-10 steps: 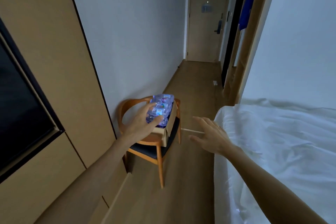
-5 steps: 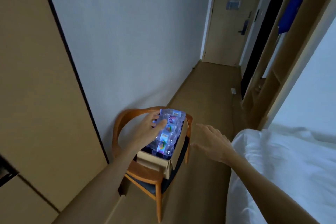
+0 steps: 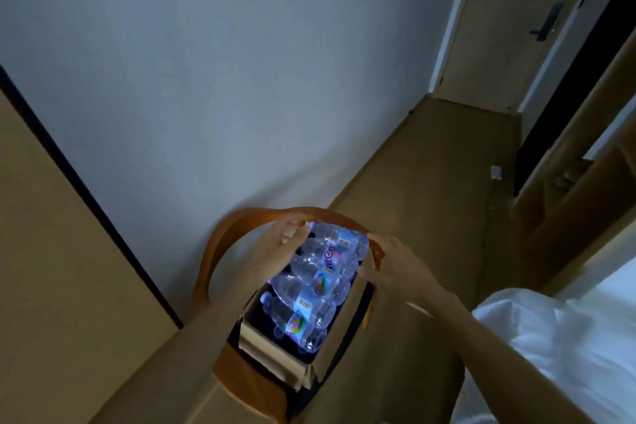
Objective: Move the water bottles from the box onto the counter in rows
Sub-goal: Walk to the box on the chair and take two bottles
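- Pale wall [image 3: 213, 72] and a wooden floor [image 3: 430, 217] frame the one view we have, from the head camera; a door [image 3: 509, 24] closes the far end of the corridor and white bedding [image 3: 568, 348] fills the lower right.
- Against the wall stands one wooden chair [image 3: 220, 251], and on its seat we see one open cardboard box [image 3: 275, 351].
- We judge the task barely begun — the water bottles [image 3: 316, 282] all lie in the box, packed on their sides, and no counter shows anywhere in this view.
- Counting the top layer, we make out about six bottles; glare and overlap blur the far ones, and whether more lie beneath we cannot tell.
- Our left hand [image 3: 275, 248] curls over the far left end of the bottles, fingers bent and touching them, though a firm hold on any single bottle is not clear.
- Our right hand [image 3: 395, 268] reaches to the far right edge — fingers spread against bottles and box rim, gripping nothing that we can confirm.
- Every bottle is left to lift, carry and set in rows.
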A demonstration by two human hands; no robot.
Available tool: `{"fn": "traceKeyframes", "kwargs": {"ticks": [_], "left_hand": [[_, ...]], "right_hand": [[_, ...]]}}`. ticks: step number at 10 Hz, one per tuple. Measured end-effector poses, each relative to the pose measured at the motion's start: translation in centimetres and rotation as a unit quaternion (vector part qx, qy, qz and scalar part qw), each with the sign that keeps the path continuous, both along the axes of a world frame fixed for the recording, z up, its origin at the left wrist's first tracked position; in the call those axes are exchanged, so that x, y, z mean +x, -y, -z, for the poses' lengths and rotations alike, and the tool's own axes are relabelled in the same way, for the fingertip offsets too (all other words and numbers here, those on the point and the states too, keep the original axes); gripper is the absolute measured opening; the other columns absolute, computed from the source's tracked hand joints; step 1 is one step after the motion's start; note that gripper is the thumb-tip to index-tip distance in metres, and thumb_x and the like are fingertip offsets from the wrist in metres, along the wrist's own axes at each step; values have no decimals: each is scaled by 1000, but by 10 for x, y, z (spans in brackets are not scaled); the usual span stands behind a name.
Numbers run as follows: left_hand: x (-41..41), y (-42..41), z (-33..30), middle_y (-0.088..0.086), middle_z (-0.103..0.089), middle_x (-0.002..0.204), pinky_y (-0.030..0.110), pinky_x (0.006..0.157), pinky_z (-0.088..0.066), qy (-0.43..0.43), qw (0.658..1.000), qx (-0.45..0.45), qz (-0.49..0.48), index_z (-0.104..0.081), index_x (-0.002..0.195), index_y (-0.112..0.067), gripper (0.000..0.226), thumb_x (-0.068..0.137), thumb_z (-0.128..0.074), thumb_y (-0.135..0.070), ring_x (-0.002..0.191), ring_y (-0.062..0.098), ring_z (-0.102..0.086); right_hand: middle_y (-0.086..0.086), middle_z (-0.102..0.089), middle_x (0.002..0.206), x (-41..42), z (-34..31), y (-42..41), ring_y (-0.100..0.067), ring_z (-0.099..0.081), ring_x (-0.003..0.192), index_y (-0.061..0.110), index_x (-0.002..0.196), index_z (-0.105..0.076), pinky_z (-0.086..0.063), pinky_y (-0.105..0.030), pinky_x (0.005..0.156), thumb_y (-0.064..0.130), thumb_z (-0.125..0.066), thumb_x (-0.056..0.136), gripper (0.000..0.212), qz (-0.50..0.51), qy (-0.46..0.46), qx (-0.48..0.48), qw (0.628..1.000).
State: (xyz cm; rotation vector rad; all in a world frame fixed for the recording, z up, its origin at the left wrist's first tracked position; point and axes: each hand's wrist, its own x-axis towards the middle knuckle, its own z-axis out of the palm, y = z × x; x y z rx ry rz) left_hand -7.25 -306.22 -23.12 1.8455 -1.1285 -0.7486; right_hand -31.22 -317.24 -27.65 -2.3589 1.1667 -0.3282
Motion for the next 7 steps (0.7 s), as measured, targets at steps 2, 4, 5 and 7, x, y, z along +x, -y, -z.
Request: {"fn": "traceKeyframes", "kwargs": {"ticks": [2, 4, 5, 7], "left_hand": [[1, 44, 22, -1, -61, 116, 3, 83, -40, -21, 995, 9, -100, -52, 131, -14, 33, 99, -53, -21, 108, 20, -59], [13, 48, 55, -6, -62, 96, 22, 86, -46, -8, 979, 44, -197, -56, 118, -16, 20, 98, -53, -14, 92, 19, -61], [24, 42, 74, -2, -62, 101, 39, 93, -49, -27, 967, 81, -242, -56, 119, -18, 22, 98, -53, -23, 97, 26, -63], [46, 45, 131, -4, -61, 107, 26, 81, -47, -68, 937, 170, -297, -55, 126, -19, 39, 95, -54, -42, 91, 14, -60]], "right_hand": [[8, -44, 142, 24, 11, 90, -5, -41, 126, 34, 144, -31, -31, -15, 93, 71, -54, 80, 77, -126, -8, 65, 990], [7, -51, 134, 79, 29, 145, -5, -48, 120, 28, 138, -44, -38, -23, 96, 53, -63, 83, 64, -201, -8, 122, 972], [6, -56, 128, 113, 44, 155, -6, -53, 112, 23, 130, -52, -44, -27, 94, 50, -63, 85, 54, -246, -27, 138, 959], [6, -57, 119, 174, 82, 165, -10, -58, 103, 25, 127, -53, -50, -35, 90, 51, -61, 84, 50, -300, -95, 163, 935]]}}
